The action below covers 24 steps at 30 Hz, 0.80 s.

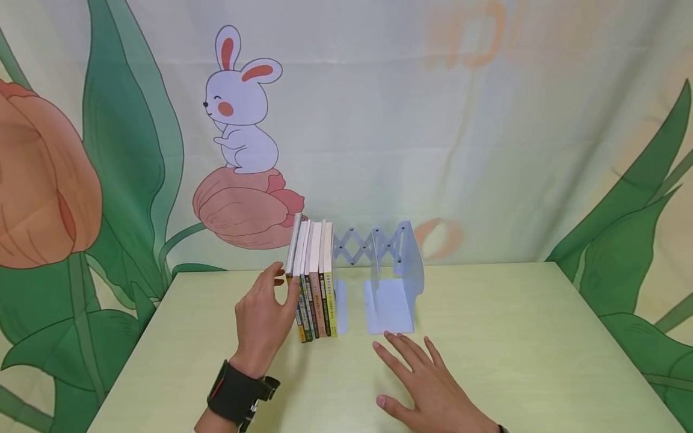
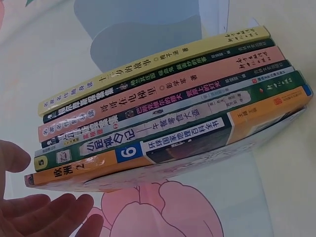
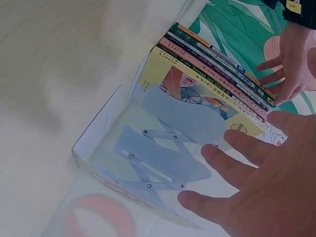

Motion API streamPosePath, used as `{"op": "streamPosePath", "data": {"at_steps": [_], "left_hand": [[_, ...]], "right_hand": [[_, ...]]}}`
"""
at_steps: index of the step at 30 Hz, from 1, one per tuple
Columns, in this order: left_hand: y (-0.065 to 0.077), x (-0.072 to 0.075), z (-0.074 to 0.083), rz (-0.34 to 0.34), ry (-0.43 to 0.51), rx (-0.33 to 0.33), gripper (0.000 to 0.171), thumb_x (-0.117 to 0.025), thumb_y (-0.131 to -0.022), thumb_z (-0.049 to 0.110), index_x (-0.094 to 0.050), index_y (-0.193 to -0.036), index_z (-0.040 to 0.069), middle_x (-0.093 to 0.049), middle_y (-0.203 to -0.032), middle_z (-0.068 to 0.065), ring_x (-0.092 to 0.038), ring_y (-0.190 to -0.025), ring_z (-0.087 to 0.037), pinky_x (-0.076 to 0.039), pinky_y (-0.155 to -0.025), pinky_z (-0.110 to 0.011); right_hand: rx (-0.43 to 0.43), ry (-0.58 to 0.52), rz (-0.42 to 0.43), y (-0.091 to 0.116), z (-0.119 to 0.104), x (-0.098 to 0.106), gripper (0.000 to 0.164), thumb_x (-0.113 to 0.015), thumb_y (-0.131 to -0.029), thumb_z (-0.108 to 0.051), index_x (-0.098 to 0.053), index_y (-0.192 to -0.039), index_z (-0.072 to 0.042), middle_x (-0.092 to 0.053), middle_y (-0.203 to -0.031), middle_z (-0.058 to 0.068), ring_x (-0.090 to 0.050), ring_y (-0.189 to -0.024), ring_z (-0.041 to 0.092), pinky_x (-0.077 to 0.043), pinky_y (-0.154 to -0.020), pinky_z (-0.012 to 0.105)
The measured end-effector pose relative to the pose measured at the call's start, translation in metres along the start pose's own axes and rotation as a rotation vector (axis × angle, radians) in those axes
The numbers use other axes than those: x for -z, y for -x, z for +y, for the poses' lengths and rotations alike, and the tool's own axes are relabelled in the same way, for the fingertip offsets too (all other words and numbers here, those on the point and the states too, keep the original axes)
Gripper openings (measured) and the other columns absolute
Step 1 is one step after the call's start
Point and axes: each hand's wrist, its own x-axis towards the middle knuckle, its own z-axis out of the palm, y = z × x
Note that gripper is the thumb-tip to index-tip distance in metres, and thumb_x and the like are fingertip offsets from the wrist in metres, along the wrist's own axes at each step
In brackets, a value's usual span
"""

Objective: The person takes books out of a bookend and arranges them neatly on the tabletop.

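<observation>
Several books (image 1: 317, 304) stand upright side by side, their spines toward me. A yellow-spined book (image 2: 158, 64) is at the right end of the row, and an orange one (image 2: 94, 168) near the left end. My left hand (image 1: 265, 322) is at the row's left side, thumb by the upper spines, fingers loosely bent with nothing gripped. A light blue metal expanding bookend (image 1: 392, 304) with crisscross links meets the row's right side. Before the bookend, my right hand (image 1: 425, 382) hovers with its fingers spread, holding nothing.
The pale green tabletop (image 1: 514, 337) extends to both sides of the books and bookend. Behind it hangs a curtain (image 1: 357, 120) printed with a rabbit, tulips and large leaves. A black band (image 1: 238, 394) wraps the left wrist.
</observation>
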Motion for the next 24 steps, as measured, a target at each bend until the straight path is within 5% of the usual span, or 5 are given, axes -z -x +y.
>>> {"op": "streamPosePath", "data": {"at_steps": [24], "left_hand": [[-0.0008,-0.0030,-0.0022,-0.016,0.005,-0.015,0.037,-0.059,-0.098,0.028,-0.062,-0.124,0.002,-0.072,-0.105,-0.015,-0.072,-0.080,-0.028,-0.056,-0.061,-0.041]], "right_hand": [[-0.006,-0.022,-0.005,0.0001,-0.0012,0.0019,0.073,-0.052,-0.094,-0.059,-0.023,-0.157,-0.033,-0.035,-0.159,0.002,-0.037,-0.144,0.025,-0.028,-0.108,0.065]]}}
